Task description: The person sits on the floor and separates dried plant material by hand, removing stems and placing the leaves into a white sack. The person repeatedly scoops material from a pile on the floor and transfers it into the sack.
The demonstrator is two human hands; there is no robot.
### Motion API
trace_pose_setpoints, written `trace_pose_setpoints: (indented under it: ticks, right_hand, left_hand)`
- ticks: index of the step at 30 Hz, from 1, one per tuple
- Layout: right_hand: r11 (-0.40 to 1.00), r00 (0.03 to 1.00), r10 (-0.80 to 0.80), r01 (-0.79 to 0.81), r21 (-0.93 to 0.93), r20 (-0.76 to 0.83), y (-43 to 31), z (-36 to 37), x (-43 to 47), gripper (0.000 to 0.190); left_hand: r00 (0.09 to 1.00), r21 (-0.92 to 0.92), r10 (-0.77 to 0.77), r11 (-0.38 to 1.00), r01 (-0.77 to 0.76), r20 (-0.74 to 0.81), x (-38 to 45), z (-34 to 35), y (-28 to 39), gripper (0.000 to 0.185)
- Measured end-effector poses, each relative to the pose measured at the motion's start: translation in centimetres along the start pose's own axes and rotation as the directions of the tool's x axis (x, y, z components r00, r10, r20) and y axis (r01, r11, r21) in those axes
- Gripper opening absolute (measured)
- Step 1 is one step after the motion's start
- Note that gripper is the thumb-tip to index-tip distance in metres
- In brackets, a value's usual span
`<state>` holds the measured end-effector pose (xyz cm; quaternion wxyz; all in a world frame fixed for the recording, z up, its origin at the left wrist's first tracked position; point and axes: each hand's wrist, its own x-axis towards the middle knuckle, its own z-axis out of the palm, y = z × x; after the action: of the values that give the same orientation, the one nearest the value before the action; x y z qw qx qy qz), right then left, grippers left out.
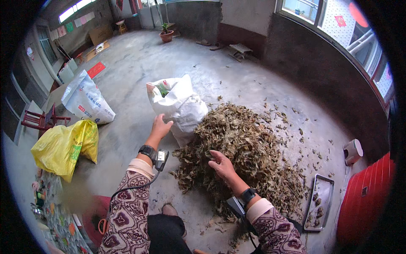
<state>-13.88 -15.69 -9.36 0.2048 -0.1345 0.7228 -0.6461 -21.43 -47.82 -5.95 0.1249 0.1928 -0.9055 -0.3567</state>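
A white woven sack stands upright in front of me with its mouth gaping, and something green and leafy shows inside. My left hand is at the sack's near side, thumb and fingers apart; whether it touches the sack I cannot tell. To the right of the sack rises a large heap of dry brown leaves, leaning against its lower side. Over the near left part of this heap is my right hand, its thumb and forefinger parted. No held item is plain in either hand.
At left are a yellow plastic sack, a printed white sack and a small reddish wooden chair. A metal tray with some leaf clumps lies at right, near a red container. Loose leaves litter the concrete floor.
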Motion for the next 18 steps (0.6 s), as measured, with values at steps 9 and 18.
trace_pose_setpoints:
  ticks: [9,18]
  right_hand:
    - [0.994,0.992,-0.036,0.022,0.111,0.124,-0.8,3.6,13.7,0.067]
    - [0.992,0.994,0.009,-0.021,0.122,0.106,-1.4,4.5,18.4,0.086]
  left_hand:
    - [0.963,0.454,0.245,0.874,-0.171,-0.110,6.7,0.7,-2.0,0.092]
    - [0.929,0.469,0.366,0.829,-0.303,-0.046,9.2,2.7,-4.6,0.025]
